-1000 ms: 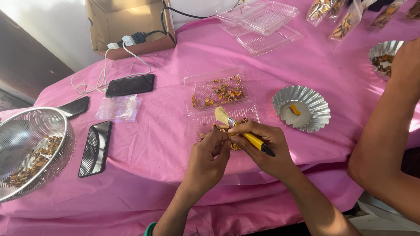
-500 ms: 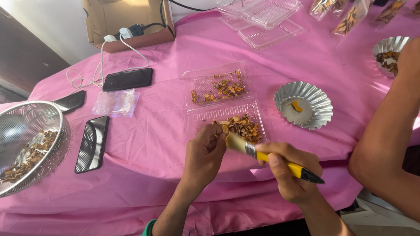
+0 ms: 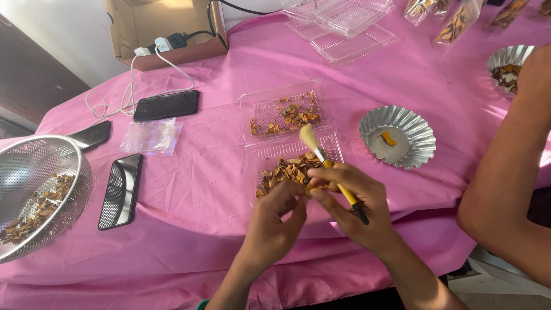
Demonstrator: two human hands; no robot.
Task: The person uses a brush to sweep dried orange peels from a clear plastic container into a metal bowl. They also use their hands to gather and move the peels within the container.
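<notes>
The right hand (image 3: pixel 359 209) pinches a yellow brush (image 3: pixel 330 166), its pale bristles tipped up over the clear tray (image 3: pixel 336 143) of brown chips (image 3: pixel 290 170). The left hand (image 3: pixel 275 221) is curled with its fingertips meeting the right hand's fingers at the near edge of the tray; it may pinch a small chip, but I cannot tell. A second tray (image 3: pixel 252 106) of chips lies just behind. A silver foil cup (image 3: pixel 416 143) sits to the right. Another person's arm (image 3: pixel 505 178) leans in at the far right.
</notes>
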